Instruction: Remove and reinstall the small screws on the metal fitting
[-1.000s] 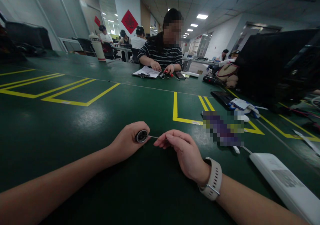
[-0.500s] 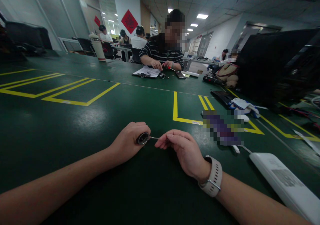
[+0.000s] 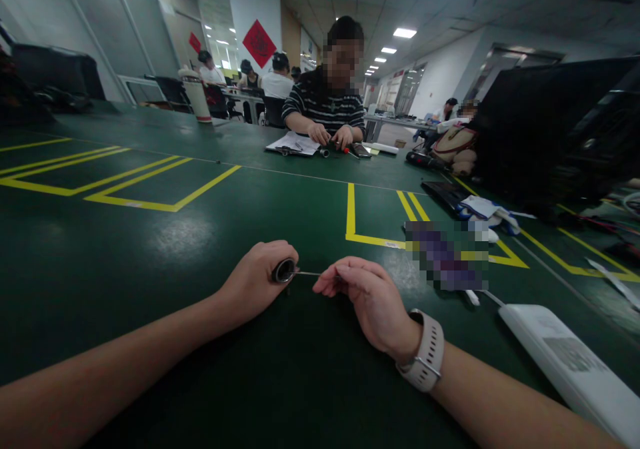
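My left hand is closed around a small round black and silver part, held just above the green table. A thin metal rod runs from that part to my right hand, whose fingers pinch the rod's other end. A pale watch is on my right wrist. Both forearms rest on the table near its front edge.
A long white device with a cable lies at the right. A blurred purple object sits beside yellow floor-style tape lines. Across the table a person in a striped shirt handles small tools by papers. Gloves and dark equipment stand right.
My hands have stayed almost in place; the round part turned slightly in my left hand. The person across the table moved their hands and a red-handled tool down to the table.
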A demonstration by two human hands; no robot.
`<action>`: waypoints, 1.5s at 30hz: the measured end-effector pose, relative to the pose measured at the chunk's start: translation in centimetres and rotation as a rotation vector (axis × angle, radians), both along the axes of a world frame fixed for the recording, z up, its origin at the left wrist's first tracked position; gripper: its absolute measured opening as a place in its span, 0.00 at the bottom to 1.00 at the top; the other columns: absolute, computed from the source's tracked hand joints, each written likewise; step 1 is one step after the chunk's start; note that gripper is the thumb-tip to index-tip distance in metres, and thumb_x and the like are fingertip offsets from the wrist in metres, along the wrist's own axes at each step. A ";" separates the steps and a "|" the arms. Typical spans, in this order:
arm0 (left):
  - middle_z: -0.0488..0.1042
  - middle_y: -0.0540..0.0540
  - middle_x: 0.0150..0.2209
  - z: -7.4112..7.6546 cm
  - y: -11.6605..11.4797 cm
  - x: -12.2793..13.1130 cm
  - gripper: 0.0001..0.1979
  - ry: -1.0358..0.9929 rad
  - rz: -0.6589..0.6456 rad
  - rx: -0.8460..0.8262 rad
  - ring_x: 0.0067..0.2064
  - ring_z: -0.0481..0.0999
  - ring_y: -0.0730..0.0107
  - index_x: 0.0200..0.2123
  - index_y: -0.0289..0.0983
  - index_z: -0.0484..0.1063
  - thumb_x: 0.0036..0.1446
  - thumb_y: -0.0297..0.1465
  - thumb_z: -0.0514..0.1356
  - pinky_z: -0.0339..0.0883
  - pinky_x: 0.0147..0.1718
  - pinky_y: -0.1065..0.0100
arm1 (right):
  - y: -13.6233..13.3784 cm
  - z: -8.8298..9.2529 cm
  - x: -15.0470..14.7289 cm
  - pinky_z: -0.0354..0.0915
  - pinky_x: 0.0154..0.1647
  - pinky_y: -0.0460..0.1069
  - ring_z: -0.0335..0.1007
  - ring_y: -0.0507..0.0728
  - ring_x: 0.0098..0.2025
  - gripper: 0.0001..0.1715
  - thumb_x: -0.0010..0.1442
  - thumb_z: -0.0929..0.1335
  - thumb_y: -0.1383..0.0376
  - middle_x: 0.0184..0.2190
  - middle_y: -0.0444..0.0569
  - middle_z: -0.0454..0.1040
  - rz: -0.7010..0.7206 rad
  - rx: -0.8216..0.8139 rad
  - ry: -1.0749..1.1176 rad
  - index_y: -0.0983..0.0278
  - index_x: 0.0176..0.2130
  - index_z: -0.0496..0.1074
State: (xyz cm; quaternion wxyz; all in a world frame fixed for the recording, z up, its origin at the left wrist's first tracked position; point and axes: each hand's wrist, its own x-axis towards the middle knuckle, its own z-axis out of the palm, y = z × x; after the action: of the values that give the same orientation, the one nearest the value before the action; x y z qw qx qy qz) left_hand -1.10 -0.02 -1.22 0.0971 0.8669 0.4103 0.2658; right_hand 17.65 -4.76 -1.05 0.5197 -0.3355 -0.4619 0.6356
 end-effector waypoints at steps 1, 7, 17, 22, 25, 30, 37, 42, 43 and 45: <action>0.65 0.53 0.23 0.0 0.1 0.0 0.06 0.001 0.005 0.000 0.26 0.65 0.73 0.23 0.36 0.63 0.51 0.24 0.54 0.55 0.27 0.69 | 0.0 -0.1 0.0 0.60 0.34 0.50 0.68 0.53 0.30 0.13 0.55 0.62 0.68 0.27 0.49 0.76 0.002 0.004 0.004 0.65 0.27 0.75; 0.65 0.53 0.23 0.0 0.1 0.0 0.06 0.002 0.051 -0.019 0.26 0.65 0.73 0.23 0.36 0.62 0.50 0.25 0.54 0.56 0.27 0.69 | -0.1 -0.3 0.2 0.61 0.35 0.50 0.68 0.53 0.31 0.13 0.56 0.62 0.68 0.27 0.48 0.76 0.007 0.020 -0.013 0.65 0.28 0.75; 0.64 0.52 0.23 0.2 -0.1 0.1 0.07 0.024 0.077 -0.037 0.27 0.65 0.72 0.23 0.36 0.61 0.52 0.26 0.54 0.56 0.27 0.69 | -0.2 -0.2 0.1 0.60 0.34 0.50 0.68 0.53 0.30 0.12 0.56 0.63 0.67 0.26 0.48 0.75 -0.003 0.031 -0.030 0.64 0.27 0.75; 0.65 0.52 0.24 0.2 0.0 0.0 0.06 0.023 0.080 -0.047 0.27 0.65 0.71 0.23 0.36 0.61 0.52 0.26 0.54 0.56 0.27 0.69 | -0.2 -0.5 0.1 0.60 0.34 0.50 0.68 0.53 0.30 0.13 0.56 0.62 0.68 0.26 0.47 0.75 -0.019 0.046 -0.032 0.64 0.27 0.74; 0.65 0.52 0.24 0.1 0.0 -0.1 0.06 0.010 0.076 -0.053 0.27 0.65 0.72 0.23 0.36 0.62 0.52 0.26 0.54 0.56 0.27 0.69 | -0.2 -0.5 0.1 0.60 0.35 0.50 0.68 0.53 0.30 0.13 0.57 0.62 0.67 0.26 0.47 0.75 -0.024 0.064 -0.064 0.64 0.27 0.74; 0.66 0.51 0.25 0.0 0.0 -0.2 0.06 -0.013 0.085 -0.052 0.28 0.66 0.71 0.24 0.36 0.62 0.52 0.27 0.54 0.57 0.27 0.69 | -0.3 -0.3 0.2 0.60 0.36 0.50 0.67 0.53 0.31 0.13 0.57 0.63 0.67 0.26 0.46 0.75 -0.041 0.084 -0.169 0.64 0.27 0.74; 0.66 0.52 0.25 0.1 0.0 0.0 0.06 -0.021 0.102 -0.049 0.27 0.66 0.72 0.24 0.36 0.62 0.52 0.27 0.55 0.57 0.26 0.70 | -0.2 -0.5 0.2 0.60 0.35 0.50 0.67 0.53 0.30 0.13 0.57 0.63 0.67 0.25 0.46 0.74 -0.047 0.089 -0.202 0.63 0.27 0.74; 0.67 0.52 0.25 0.1 -0.1 0.0 0.05 -0.044 0.099 -0.056 0.27 0.66 0.72 0.24 0.36 0.63 0.52 0.26 0.54 0.57 0.26 0.70 | -0.4 -0.4 0.3 0.61 0.37 0.50 0.68 0.53 0.32 0.13 0.59 0.62 0.66 0.27 0.46 0.74 -0.058 0.155 -0.196 0.63 0.29 0.74; 0.66 0.52 0.24 0.1 -0.1 0.0 0.05 -0.045 0.098 -0.059 0.27 0.66 0.72 0.24 0.36 0.63 0.52 0.26 0.54 0.57 0.26 0.70 | -0.5 -0.3 0.4 0.61 0.37 0.51 0.68 0.54 0.33 0.13 0.59 0.62 0.66 0.28 0.47 0.74 -0.068 0.189 -0.208 0.63 0.29 0.74; 0.66 0.52 0.24 0.1 0.0 0.0 0.05 -0.046 0.093 -0.063 0.27 0.66 0.72 0.24 0.36 0.63 0.51 0.26 0.54 0.57 0.26 0.70 | -0.8 0.1 0.3 0.62 0.38 0.51 0.68 0.54 0.34 0.13 0.60 0.62 0.65 0.30 0.47 0.74 -0.081 0.263 -0.274 0.63 0.32 0.75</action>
State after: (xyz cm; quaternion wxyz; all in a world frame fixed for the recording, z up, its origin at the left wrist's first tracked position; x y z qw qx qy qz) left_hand -1.13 -0.07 -1.09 0.1211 0.8371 0.4560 0.2768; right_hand 17.99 -5.61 -0.96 0.5166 -0.3666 -0.5934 0.4967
